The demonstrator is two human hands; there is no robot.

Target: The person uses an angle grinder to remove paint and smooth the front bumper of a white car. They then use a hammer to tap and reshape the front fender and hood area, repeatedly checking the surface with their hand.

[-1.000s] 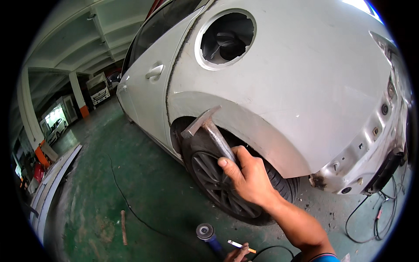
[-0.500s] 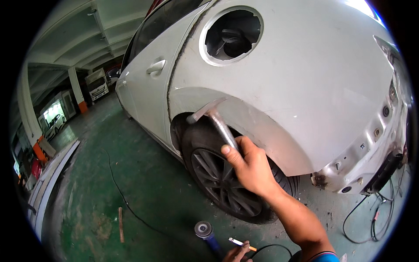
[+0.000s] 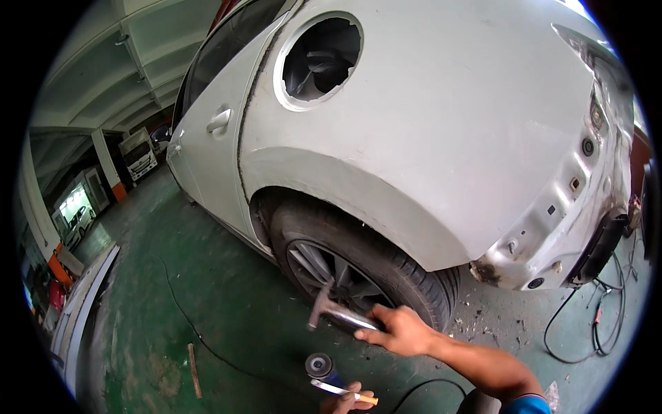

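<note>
My right hand (image 3: pixel 400 331) grips the handle of a metal hammer (image 3: pixel 329 303), whose head is in front of the lower left part of the wheel (image 3: pixel 348 272). At the lower edge my left hand (image 3: pixel 352 400) pinches a cigarette (image 3: pixel 345 391) between its fingers. Just beyond that hand an angle grinder (image 3: pixel 319 364) with a round disc and blue body lies on the green floor. Above the wheel, the white car's wheel arch panel (image 3: pixel 345 179) looks dull and bare along its edge. Neither hand touches the panel.
A round, rough-edged opening (image 3: pixel 323 58) is cut in the side panel. Bumperless rear bodywork (image 3: pixel 545 221) shows at right, near a coiled black cable (image 3: pixel 600 331). A thin cable (image 3: pixel 186 317) and a stick (image 3: pixel 194 370) lie on the floor at left, with long panels (image 3: pixel 86 303) beyond.
My right hand has lowered the hammer from the wheel arch edge to the front of the wheel. My left hand has shifted slightly left with the cigarette, and the view has turned a little right.
</note>
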